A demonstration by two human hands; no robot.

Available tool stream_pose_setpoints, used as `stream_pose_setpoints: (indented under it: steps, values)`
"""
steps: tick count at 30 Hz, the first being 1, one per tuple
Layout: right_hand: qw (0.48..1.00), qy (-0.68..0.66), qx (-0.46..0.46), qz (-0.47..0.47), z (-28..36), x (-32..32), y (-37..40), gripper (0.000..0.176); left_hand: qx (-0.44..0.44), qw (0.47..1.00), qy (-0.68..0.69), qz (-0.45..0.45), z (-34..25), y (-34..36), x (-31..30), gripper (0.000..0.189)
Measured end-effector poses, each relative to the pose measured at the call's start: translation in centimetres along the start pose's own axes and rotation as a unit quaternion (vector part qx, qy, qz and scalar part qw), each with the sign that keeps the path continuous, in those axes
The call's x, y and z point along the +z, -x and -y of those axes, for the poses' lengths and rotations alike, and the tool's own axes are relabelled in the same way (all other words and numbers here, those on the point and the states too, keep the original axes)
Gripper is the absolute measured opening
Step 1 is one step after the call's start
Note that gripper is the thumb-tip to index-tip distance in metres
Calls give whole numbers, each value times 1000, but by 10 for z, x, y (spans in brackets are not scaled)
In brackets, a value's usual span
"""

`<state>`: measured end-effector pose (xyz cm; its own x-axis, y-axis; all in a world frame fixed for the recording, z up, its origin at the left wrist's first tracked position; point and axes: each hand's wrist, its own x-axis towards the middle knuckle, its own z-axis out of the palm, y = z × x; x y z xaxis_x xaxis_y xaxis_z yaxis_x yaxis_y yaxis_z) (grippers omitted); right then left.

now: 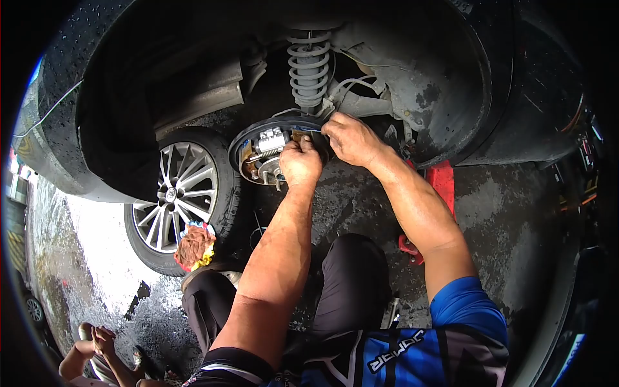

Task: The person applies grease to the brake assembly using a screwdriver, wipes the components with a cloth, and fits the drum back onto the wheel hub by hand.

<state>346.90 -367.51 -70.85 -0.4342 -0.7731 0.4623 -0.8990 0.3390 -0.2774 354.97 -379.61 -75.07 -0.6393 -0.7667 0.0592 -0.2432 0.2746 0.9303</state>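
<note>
The open drum brake assembly (250,169) sits under the wheel arch, with its round backing plate, a silver cylinder (273,140) and a small coil spring visible. My left hand (301,164) is on the front of the assembly, its fingers closed at the brake shoe beside the cylinder. At the right edge of the backing plate is my right hand (350,138), fingers bent and pressed together. What either hand holds, if anything, is hidden or too small to make out.
A detached wheel (180,193) leans at the left, a multicoloured rag (195,246) near its lower edge. Above the brake stands a suspension coil spring (309,69). A red jack (441,187) is right of my forearm. Another person's hands (102,340) show at bottom left.
</note>
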Motion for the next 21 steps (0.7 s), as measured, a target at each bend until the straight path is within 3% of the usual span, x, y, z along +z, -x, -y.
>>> stream_pose_setpoints:
  steps: [21]
  values:
    - [1000,-12,14,-21,11,-3,1,21,16,1000,1,23,2,-6,-6,34]
